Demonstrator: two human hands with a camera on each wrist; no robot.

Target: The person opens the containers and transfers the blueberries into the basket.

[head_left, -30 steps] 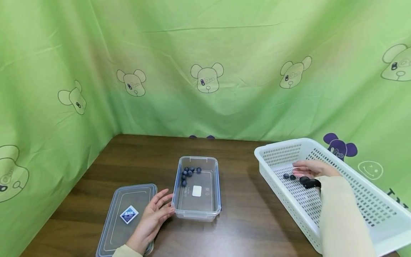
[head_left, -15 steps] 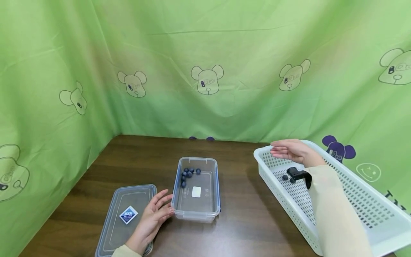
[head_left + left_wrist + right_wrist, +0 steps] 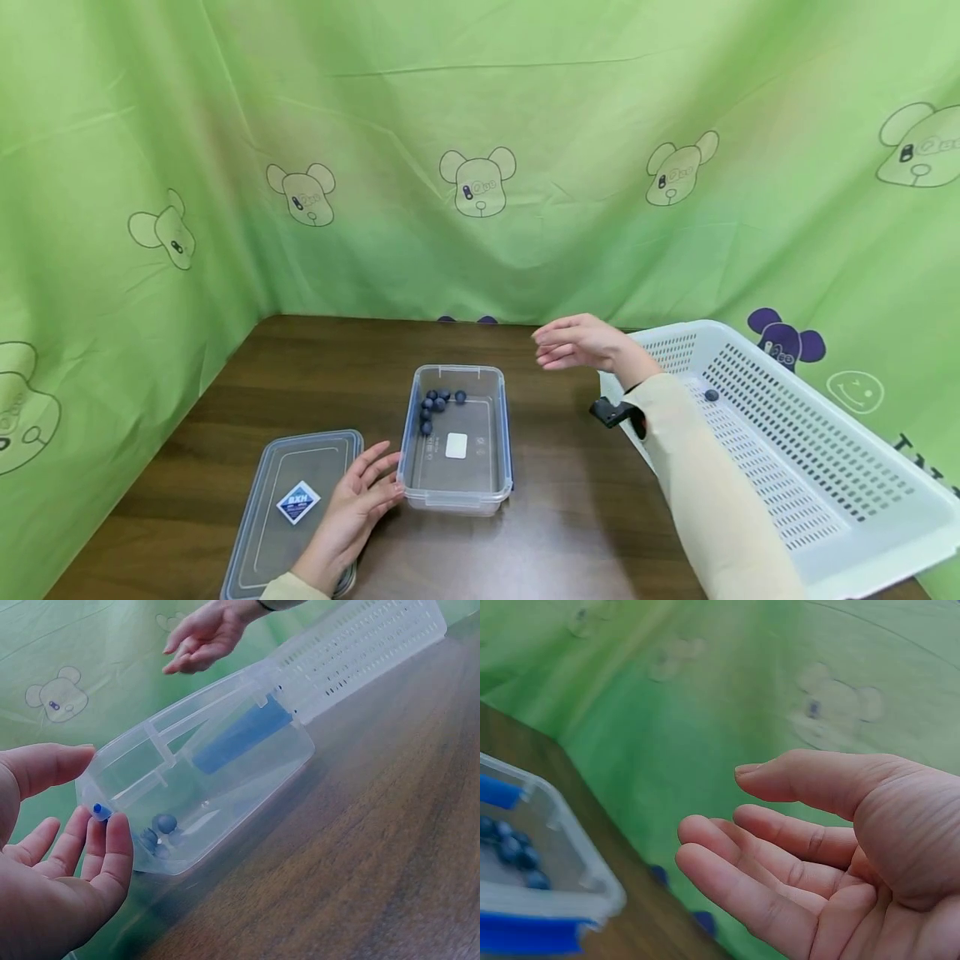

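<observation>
A clear plastic food container [image 3: 468, 481] with blue clips stands on the table, several blueberries [image 3: 439, 404] gathered toward its far left inside. My left hand [image 3: 351, 510] touches its near left corner with relaxed fingers; the left wrist view shows the thumb [image 3: 64, 766] by the rim and fingertips against the outer side. To the right of the container, my right hand [image 3: 585, 343] hangs in the air, palm up and fingers loosely bent. Nothing shows on the palm [image 3: 855, 900] in the right wrist view. One blueberry [image 3: 711, 395] lies in the white perforated basket [image 3: 832, 442].
A clear lid [image 3: 273, 462] with a blue edge and a diamond label lies left of the container, partly under the left forearm. The right sleeve [image 3: 705, 492] crosses the basket's near left side. A green curtain [image 3: 570, 250] hangs behind the brown table [image 3: 337, 367].
My right hand has come up out of the basket and travelled left, toward the container. A blueberry deeper in the basket now shows. The left hand and container stay put.
</observation>
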